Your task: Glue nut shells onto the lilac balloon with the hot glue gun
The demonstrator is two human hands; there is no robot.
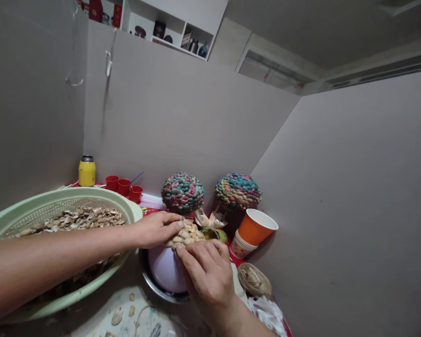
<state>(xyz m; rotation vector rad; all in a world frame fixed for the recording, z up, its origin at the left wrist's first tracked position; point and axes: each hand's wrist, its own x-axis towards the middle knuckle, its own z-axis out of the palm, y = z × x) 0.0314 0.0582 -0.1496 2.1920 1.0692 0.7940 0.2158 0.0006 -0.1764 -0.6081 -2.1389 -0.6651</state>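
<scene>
A light purple balloon (164, 269) sits in a metal bowl (156, 289), its top covered with tan peanut shells (189, 234). My left hand (157, 229) lies against the far left side of the shells, fingers stretched out and thumb along them. From the near right, my right hand (208, 267) presses bent fingers together at the lower edge of the shell layer, pinching what looks like a peanut shell against the balloon. Its palm hides part of the balloon. Under my left forearm stands a green colander (91, 283) holding many loose shells.
Behind stand two balls covered in coloured shells (183, 192), red cups (124, 186) and a yellow bottle (87, 172). At right are an orange paper cup (255, 228) atop stacked cups and a coil of twine (254, 280). Grey panels (182, 117) enclose the table.
</scene>
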